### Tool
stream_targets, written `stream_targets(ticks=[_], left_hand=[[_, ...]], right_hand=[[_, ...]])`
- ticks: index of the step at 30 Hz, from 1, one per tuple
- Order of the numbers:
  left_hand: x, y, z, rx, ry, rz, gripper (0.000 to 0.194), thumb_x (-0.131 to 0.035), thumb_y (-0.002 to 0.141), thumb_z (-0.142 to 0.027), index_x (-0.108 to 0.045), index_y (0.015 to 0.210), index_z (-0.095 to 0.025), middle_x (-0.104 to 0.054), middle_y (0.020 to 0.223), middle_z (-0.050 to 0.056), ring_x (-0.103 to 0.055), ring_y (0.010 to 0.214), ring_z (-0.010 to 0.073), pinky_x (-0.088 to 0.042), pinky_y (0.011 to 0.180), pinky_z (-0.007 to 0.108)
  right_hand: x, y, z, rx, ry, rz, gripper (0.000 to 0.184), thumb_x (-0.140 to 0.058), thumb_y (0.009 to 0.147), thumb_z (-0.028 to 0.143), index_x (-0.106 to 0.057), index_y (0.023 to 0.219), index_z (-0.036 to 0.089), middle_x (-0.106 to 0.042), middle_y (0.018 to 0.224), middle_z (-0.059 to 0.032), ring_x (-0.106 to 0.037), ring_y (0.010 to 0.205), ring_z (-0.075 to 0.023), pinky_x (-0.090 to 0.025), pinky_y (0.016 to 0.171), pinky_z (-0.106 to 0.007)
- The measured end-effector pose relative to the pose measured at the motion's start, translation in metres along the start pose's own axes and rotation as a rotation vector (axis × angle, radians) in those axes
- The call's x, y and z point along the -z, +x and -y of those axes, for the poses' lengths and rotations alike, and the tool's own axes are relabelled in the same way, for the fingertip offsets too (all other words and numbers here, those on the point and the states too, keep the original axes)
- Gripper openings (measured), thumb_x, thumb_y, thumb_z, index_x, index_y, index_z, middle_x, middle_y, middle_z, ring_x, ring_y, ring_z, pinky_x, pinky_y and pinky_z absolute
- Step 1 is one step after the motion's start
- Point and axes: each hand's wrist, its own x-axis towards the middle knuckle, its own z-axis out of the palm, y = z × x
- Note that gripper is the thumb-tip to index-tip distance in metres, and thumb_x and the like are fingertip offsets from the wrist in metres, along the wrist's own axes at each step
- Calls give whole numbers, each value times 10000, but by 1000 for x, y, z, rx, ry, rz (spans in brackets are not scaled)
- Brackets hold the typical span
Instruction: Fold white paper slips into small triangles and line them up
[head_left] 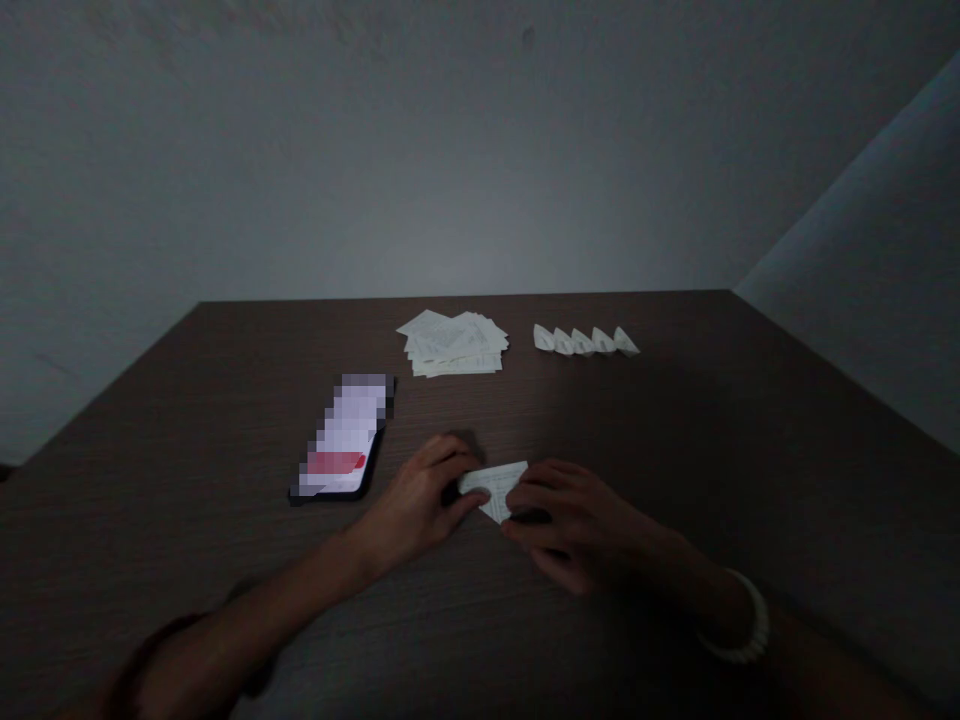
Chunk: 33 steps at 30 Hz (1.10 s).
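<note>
Between my two hands, low over the table's middle, is a small folded piece of printed paper [495,482], its lower edge coming to a point. My left hand [431,490] pinches its left end, with the thumb on the near face and the fingers behind. The right end is gripped by the fingers of my right hand [574,515], which cover part of it. Farther back lies a loose stack of printed paper pieces [454,342]. To the right of that stack, several folded paper pieces [583,342] stand in a row, each with a pointed top.
A phone [345,435] with a lit, blurred screen lies on the dark wooden table [225,400], left of my hands. The table's far edge meets a grey wall [465,180]. Another wall surface [885,250] slants along the right side. The light is dim.
</note>
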Motion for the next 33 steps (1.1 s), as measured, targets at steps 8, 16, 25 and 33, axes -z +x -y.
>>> stream_targets(ticks=[8,16,25,33], left_hand=[[5,1,-5,-17,-26,56,171,-589,892,-206,-653,1048,-182,-545,1037,67,-514,987,211,-472,860,377],[4,2,-7,16,-36,78,281,-600,872,-188,-596,1153,-181,-528,1077,74,-500,1021,225,-455,893,403],[5,3,-8,-7,-48,93,196,-575,873,-172,-637,1059,-182,-530,1040,69,-499,984,222,-452,865,394],[8,4,-12,6,-36,74,260,-579,865,-174,-618,1121,-174,-531,1044,79,-498,982,231,-458,858,406]], right_hand=[[-11,8,-9,-372,25,-268,358,-631,837,321,-599,1170,193,-593,1160,-102,-514,1036,-247,-441,893,-429],[-12,14,-12,-470,99,-193,259,-703,778,316,-639,1004,207,-605,1067,-62,-509,992,-236,-410,879,-404],[-6,19,-11,-453,113,-186,299,-727,755,275,-617,1025,207,-626,995,-44,-512,941,-225,-397,852,-383],[-11,14,-13,-369,26,-245,251,-700,794,338,-633,995,203,-634,980,-67,-514,927,-225,-422,825,-380]])
